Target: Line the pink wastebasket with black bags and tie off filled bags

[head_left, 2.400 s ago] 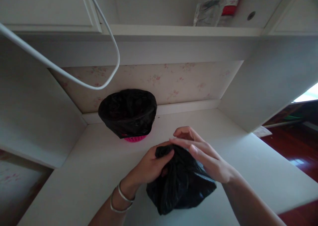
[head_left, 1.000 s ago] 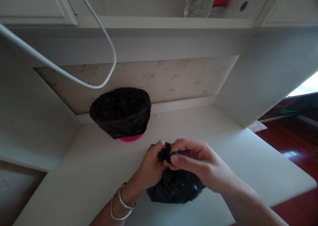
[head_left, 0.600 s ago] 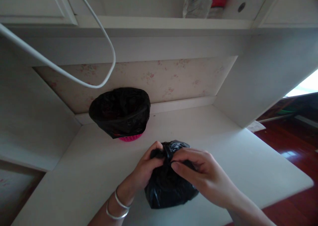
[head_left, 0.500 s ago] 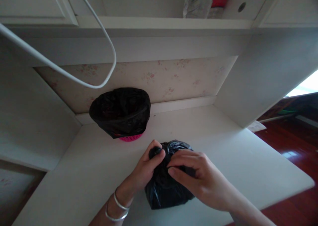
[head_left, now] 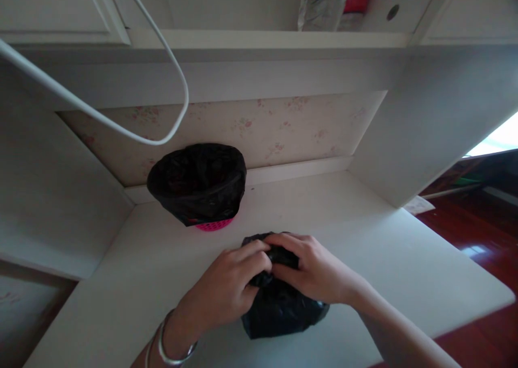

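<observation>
A filled black plastic bag (head_left: pixel 285 314) rests on the white desktop close to me, its top gathered between my hands. My left hand (head_left: pixel 234 279), with silver bangles at the wrist, has its fingers curled round the gathered plastic at the bag's top left. From the right, my right hand (head_left: pixel 311 265) grips the same top part, thumb and fingers closed on the plastic. The two hands' fingertips meet over the bag, and the exact folds between them are hidden. Behind it stands a pink bin (head_left: pixel 214 225) with a black liner (head_left: pixel 206 198) folded over its rim.
A white cable (head_left: pixel 178 71) hangs in a loop at the upper left. Above is a shelf (head_left: pixel 259 39) holding a clear plastic package (head_left: pixel 321 6) and a red-labelled bottle (head_left: pixel 358 1). White side panels flank the desktop (head_left: pixel 356 217); a dark red floor (head_left: pixel 473 238) lies to the right.
My left hand has turned palm down and shifted its hold on the bag's neck. My right hand has moved slightly up and left, and the fingertips now meet. The bag has shifted slightly right.
</observation>
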Demonstrator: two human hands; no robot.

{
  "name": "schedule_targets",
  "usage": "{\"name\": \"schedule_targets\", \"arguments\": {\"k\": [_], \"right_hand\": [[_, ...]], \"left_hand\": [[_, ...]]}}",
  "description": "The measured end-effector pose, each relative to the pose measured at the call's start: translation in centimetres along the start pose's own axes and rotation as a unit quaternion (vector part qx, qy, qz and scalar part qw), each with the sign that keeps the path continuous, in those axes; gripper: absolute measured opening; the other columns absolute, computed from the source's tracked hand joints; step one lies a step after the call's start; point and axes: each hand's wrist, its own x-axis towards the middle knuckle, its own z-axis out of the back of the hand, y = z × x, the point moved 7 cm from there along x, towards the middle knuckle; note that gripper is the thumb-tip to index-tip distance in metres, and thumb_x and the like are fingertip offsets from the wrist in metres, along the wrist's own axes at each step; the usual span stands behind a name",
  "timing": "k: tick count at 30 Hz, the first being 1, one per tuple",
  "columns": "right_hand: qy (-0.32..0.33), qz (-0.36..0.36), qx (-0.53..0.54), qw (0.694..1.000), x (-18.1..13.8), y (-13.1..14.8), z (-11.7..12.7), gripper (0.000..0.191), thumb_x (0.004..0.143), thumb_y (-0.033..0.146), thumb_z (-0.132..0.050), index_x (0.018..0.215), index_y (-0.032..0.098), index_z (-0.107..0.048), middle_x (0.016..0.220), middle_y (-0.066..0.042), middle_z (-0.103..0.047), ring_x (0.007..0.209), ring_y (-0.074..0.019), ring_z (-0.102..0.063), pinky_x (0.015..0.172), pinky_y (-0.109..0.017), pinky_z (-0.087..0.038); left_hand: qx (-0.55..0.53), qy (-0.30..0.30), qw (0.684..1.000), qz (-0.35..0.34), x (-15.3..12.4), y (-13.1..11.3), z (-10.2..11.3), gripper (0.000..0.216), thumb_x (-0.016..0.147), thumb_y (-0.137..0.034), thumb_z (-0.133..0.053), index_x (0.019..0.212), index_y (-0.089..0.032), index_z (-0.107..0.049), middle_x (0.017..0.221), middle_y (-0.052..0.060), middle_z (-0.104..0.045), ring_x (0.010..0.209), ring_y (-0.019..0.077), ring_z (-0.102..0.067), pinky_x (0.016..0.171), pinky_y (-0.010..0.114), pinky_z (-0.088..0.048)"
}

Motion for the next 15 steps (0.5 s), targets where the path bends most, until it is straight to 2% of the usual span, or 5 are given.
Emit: {"name": "schedule_targets", "arguments": {"k": [2,4,9,12,15], "right_hand": [[-0.005,-0.056,0.043,0.997,0.1,-0.9,-0.2,0.032,0.095,0.037,-0.069,0.124,0.024,-0.069,0.101,-0.002,-0.078,0.087,-0.0195,-0.072,0.079,-0.030,-0.054],[0.018,-0.082,0.115,0.990,0.0,-1.3,-0.9,0.045,0.094,0.048,-0.070,0.132,0.024,-0.067,0.101,-0.003,-0.077,0.088,-0.0203,-0.071,0.078,-0.030,-0.054],[0.000,-0.189,0.345,0.919,-0.5,-3.0,-2.4,0.063,0.098,0.067,-0.055,0.145,0.025,-0.062,0.133,-0.008,-0.071,0.128,-0.0269,-0.062,0.110,-0.042,-0.046],[0.026,-0.213,0.433,0.876,-0.4,-3.1,-3.6,0.061,0.100,0.067,-0.052,0.139,0.023,-0.065,0.130,-0.008,-0.072,0.125,-0.0269,-0.063,0.114,-0.046,-0.043],[0.049,-0.177,0.400,0.898,0.2,-2.8,-3.9,0.053,0.098,0.064,-0.057,0.126,0.021,-0.071,0.118,-0.006,-0.074,0.113,-0.0243,-0.065,0.108,-0.041,-0.046]], "left_hand": [[0.044,-0.065,0.997,-0.024,-0.4,-0.1,0.6,0.040,0.072,0.008,-0.048,0.095,-0.024,-0.056,0.116,0.005,-0.070,0.100,0.0189,-0.071,0.081,0.026,-0.055],[0.106,-0.137,0.984,-0.050,-0.9,-0.2,0.8,0.036,0.075,0.006,-0.048,0.094,-0.023,-0.057,0.116,0.006,-0.070,0.096,0.0179,-0.072,0.076,0.025,-0.056],[0.261,-0.290,0.913,-0.115,-1.9,-1.0,-0.1,0.024,0.088,0.001,-0.047,0.082,-0.021,-0.053,0.091,0.007,-0.069,0.068,0.0145,-0.063,0.057,0.024,-0.047],[0.262,-0.315,0.900,-0.146,-2.2,-1.3,-0.7,0.027,0.090,-0.001,-0.045,0.074,-0.022,-0.049,0.078,0.005,-0.064,0.058,0.0136,-0.054,0.053,0.026,-0.041],[0.241,-0.311,0.905,-0.163,-2.0,-1.4,-1.0,0.026,0.093,-0.003,-0.049,0.074,-0.021,-0.051,0.078,0.005,-0.066,0.060,0.0139,-0.057,0.056,0.027,-0.044]]}}
